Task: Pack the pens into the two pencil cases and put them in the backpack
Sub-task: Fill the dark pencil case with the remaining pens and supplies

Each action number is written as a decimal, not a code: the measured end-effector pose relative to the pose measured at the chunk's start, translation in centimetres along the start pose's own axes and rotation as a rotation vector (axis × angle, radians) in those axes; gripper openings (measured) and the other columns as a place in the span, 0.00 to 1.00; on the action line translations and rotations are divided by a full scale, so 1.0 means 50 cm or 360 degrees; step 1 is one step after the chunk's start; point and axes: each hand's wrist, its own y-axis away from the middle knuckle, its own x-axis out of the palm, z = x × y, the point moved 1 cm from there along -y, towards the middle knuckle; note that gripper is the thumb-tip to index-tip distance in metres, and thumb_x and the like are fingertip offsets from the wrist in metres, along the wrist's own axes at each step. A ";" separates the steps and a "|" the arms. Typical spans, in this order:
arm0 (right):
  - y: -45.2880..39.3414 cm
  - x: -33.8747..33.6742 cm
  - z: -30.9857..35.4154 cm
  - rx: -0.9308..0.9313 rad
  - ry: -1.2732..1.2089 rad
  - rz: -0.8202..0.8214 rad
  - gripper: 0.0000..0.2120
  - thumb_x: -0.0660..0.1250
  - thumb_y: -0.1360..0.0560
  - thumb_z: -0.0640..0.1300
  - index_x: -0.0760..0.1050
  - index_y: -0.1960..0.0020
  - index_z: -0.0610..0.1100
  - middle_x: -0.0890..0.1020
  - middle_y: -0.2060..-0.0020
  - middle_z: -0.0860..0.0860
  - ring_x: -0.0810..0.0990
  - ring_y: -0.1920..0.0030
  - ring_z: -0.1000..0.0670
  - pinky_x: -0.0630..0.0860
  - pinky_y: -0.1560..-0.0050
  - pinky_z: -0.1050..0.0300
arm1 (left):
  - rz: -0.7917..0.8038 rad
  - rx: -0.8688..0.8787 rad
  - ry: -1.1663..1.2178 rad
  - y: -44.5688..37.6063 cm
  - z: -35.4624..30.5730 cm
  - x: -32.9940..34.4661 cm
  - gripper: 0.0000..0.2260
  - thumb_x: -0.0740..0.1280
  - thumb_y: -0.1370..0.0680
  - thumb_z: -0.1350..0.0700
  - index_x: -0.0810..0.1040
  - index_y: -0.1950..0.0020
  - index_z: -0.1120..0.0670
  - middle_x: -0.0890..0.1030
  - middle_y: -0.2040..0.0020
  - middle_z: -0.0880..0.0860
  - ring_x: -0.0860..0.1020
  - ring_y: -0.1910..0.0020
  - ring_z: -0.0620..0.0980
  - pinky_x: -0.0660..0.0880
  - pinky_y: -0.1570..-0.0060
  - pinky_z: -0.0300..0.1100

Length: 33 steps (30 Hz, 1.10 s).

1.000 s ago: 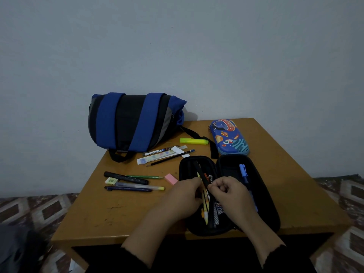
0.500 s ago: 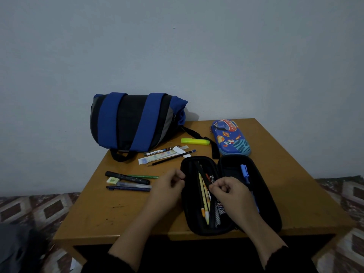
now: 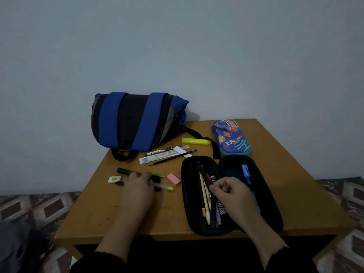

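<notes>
Table against bare wall

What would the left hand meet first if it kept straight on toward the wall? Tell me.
The left hand already lies on the pens. Straight ahead, past bare table, it would probably meet the ruler and pencil, then the backpack; depth is uncertain.

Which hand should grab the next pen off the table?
Probably the left hand: it already rests on the loose pens beside the black case. The right hand is busy pinching the case's strap.
</notes>
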 end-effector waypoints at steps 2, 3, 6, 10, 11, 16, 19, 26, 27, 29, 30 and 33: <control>0.000 0.000 0.000 0.0002 -0.0002 0.0006 0.10 0.70 0.26 0.45 0.76 0.65 0.46 0.70 0.66 0.50 0.69 0.67 0.55 0.67 0.61 0.67 | 0.0019 0.0117 0.0005 -0.001 -0.014 0.007 0.14 0.59 0.19 0.54 0.74 0.34 0.49 0.72 0.39 0.54 0.74 0.46 0.49 0.74 0.48 0.40; 0.000 0.000 0.000 0.0000 0.0002 0.0006 0.10 0.70 0.26 0.45 0.75 0.65 0.46 0.70 0.65 0.50 0.69 0.67 0.55 0.68 0.61 0.67 | 0.0047 0.0168 0.0024 -0.002 -0.021 0.010 0.14 0.59 0.19 0.55 0.75 0.34 0.49 0.72 0.38 0.54 0.74 0.45 0.49 0.74 0.47 0.41; -0.001 0.000 -0.001 -0.0005 0.0005 0.0005 0.11 0.70 0.26 0.45 0.75 0.66 0.46 0.70 0.65 0.49 0.70 0.66 0.54 0.69 0.60 0.66 | 0.0123 0.0279 0.0032 -0.004 -0.037 0.017 0.15 0.58 0.19 0.55 0.74 0.33 0.49 0.71 0.37 0.54 0.73 0.42 0.50 0.73 0.44 0.42; -0.001 0.001 -0.002 -0.0011 -0.0014 -0.0002 0.11 0.70 0.26 0.45 0.74 0.67 0.48 0.71 0.65 0.49 0.70 0.66 0.54 0.70 0.59 0.64 | 0.0142 0.0293 0.0077 -0.009 -0.044 0.018 0.15 0.58 0.18 0.56 0.73 0.33 0.49 0.73 0.37 0.52 0.72 0.42 0.48 0.68 0.51 0.35; -0.001 0.001 -0.002 -0.0011 -0.0016 -0.0010 0.11 0.70 0.26 0.45 0.74 0.67 0.48 0.71 0.66 0.49 0.71 0.66 0.53 0.70 0.59 0.64 | 0.0135 0.0267 0.0155 -0.010 -0.042 0.015 0.14 0.59 0.19 0.57 0.74 0.34 0.50 0.74 0.38 0.52 0.73 0.44 0.47 0.68 0.53 0.34; -0.001 0.001 0.001 -0.0012 -0.0012 -0.0019 0.11 0.70 0.27 0.44 0.74 0.67 0.48 0.71 0.66 0.49 0.71 0.66 0.54 0.70 0.60 0.66 | -0.0183 -0.0137 0.0623 -0.008 -0.013 -0.003 0.09 0.59 0.19 0.60 0.75 0.41 0.54 0.78 0.46 0.53 0.74 0.52 0.46 0.70 0.61 0.36; -0.002 0.000 0.001 -0.0008 -0.0006 -0.0017 0.11 0.70 0.27 0.45 0.75 0.67 0.48 0.71 0.65 0.49 0.71 0.66 0.53 0.69 0.61 0.67 | -0.0344 -0.0325 0.0534 -0.007 0.010 -0.014 0.11 0.59 0.20 0.62 0.75 0.40 0.56 0.76 0.44 0.56 0.74 0.48 0.53 0.71 0.56 0.43; -0.001 -0.001 -0.001 -0.0021 0.0014 -0.0019 0.10 0.70 0.27 0.45 0.75 0.66 0.48 0.71 0.65 0.49 0.71 0.65 0.53 0.68 0.61 0.67 | -0.0162 -0.0549 -0.0220 -0.023 0.060 -0.015 0.17 0.58 0.21 0.59 0.72 0.32 0.57 0.68 0.31 0.60 0.64 0.33 0.62 0.63 0.35 0.54; -0.001 0.000 -0.001 -0.0017 0.0016 -0.0016 0.10 0.70 0.26 0.45 0.76 0.66 0.47 0.71 0.65 0.49 0.71 0.66 0.53 0.68 0.61 0.67 | -0.0132 -0.0528 -0.0232 -0.025 0.063 -0.011 0.17 0.58 0.21 0.60 0.72 0.32 0.56 0.68 0.31 0.60 0.65 0.33 0.61 0.65 0.36 0.52; -0.001 0.001 0.000 -0.0010 0.0016 -0.0016 0.10 0.70 0.27 0.45 0.76 0.65 0.46 0.71 0.65 0.49 0.70 0.66 0.54 0.68 0.62 0.67 | -0.0142 -0.0400 -0.0131 -0.030 0.065 -0.001 0.17 0.58 0.21 0.63 0.73 0.33 0.55 0.69 0.32 0.59 0.66 0.35 0.60 0.68 0.39 0.50; -0.001 0.001 0.000 -0.0010 0.0013 -0.0017 0.10 0.70 0.27 0.45 0.76 0.66 0.46 0.70 0.66 0.49 0.70 0.66 0.54 0.68 0.62 0.67 | -0.0148 -0.0319 -0.0057 -0.033 0.064 0.004 0.18 0.58 0.21 0.64 0.74 0.33 0.55 0.70 0.32 0.59 0.66 0.36 0.59 0.68 0.40 0.50; -0.001 0.000 0.001 -0.0002 -0.0002 -0.0004 0.10 0.70 0.26 0.45 0.76 0.65 0.46 0.70 0.66 0.49 0.70 0.66 0.54 0.68 0.62 0.67 | -0.0200 -0.0192 0.0072 -0.041 0.056 0.015 0.18 0.58 0.21 0.65 0.75 0.34 0.54 0.71 0.32 0.58 0.67 0.36 0.59 0.69 0.39 0.50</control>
